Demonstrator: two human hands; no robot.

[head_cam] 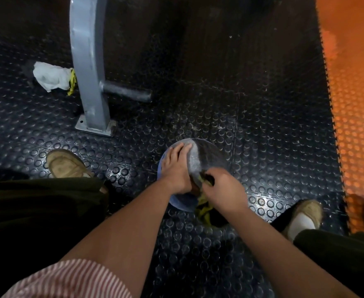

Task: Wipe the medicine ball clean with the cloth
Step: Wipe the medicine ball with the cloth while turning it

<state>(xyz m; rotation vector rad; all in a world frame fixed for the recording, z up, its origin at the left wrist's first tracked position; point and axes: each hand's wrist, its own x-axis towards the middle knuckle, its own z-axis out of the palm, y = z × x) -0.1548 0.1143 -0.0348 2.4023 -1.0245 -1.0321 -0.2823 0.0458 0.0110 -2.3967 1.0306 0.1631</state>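
The medicine ball (207, 157), dark grey with blue panels, sits on the black studded floor mat between my feet. My left hand (175, 168) lies flat on its top left side with the fingers straight, steadying it. My right hand (221, 189) grips a yellow-green cloth (203, 208) against the ball's near right side; the cloth's loose end hangs below the hand. The near part of the ball is hidden by both hands.
A grey metal post (89, 67) with a side peg (126, 92) is bolted to the mat at upper left. A crumpled white rag (51, 76) lies left of it. My shoes (66, 164) flank the ball. Orange studded flooring (357, 104) runs along the right.
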